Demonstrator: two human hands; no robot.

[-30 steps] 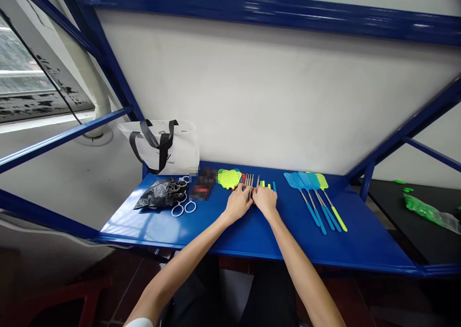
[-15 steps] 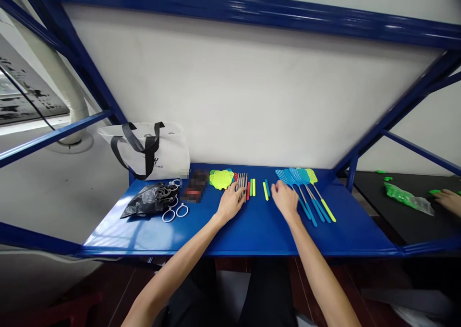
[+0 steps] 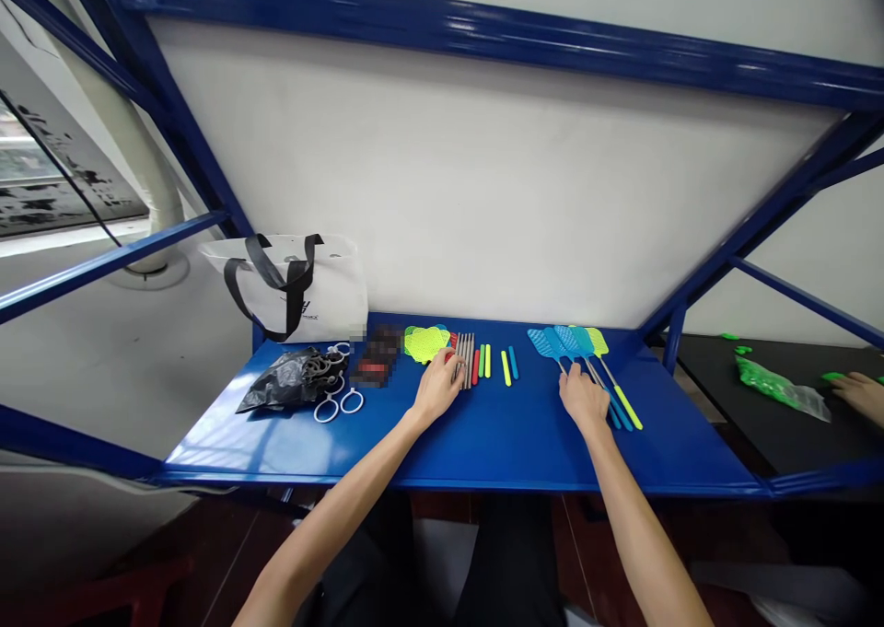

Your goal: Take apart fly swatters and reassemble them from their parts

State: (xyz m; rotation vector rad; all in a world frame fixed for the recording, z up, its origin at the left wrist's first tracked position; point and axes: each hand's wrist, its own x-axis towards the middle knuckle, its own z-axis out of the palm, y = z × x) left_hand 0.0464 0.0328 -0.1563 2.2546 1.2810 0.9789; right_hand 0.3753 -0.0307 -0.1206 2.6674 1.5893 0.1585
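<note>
My left hand (image 3: 440, 388) lies over the left side of a row of thin metal rods (image 3: 468, 360), its fingers bent and apart on them. Behind that hand is a pile of yellow-green fly swatter heads (image 3: 426, 343), with a red one partly covered. Right of the rods lie red, green, yellow and blue handle sleeves (image 3: 506, 367). My right hand (image 3: 586, 399) is closed over the shafts and handles of the left blue fly swatters (image 3: 567, 340); its fingertips touch the shafts and the palm hides some handles. Beside these lies a yellow-handled fly swatter (image 3: 625, 406).
On the blue table (image 3: 483, 452) at left are a black plastic bag (image 3: 280, 383), white rings (image 3: 338, 404) and a white tote bag (image 3: 321, 296). Blue frame bars surround the table. Another person's hand (image 3: 860, 392) is by a green-filled bag (image 3: 780, 383) on the black table.
My right hand has moved right and slightly nearer, from beside the blue sleeve onto the blue fly swatters. Their left handles have shifted right. My left hand stays at the rods.
</note>
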